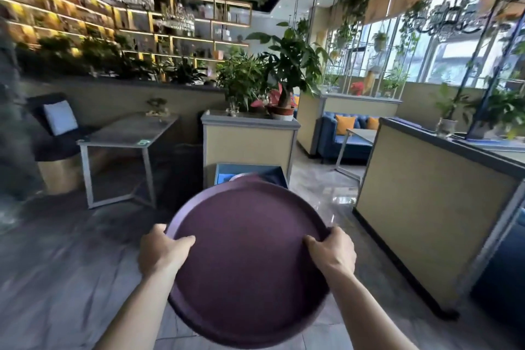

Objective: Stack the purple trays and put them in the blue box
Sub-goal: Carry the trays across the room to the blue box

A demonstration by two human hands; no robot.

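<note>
Both hands, left hand (163,253) and right hand (332,250), grip the purple tray (247,258), possibly stacked; keep level, approach blue box (224,173).

Bright window light, blurred warped edges

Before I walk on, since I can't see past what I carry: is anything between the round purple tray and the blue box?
Nothing visible blocks the way. The round purple tray, held by the left hand and right hand, hides the near edge of the open blue box standing on bare floor straight ahead.
</note>
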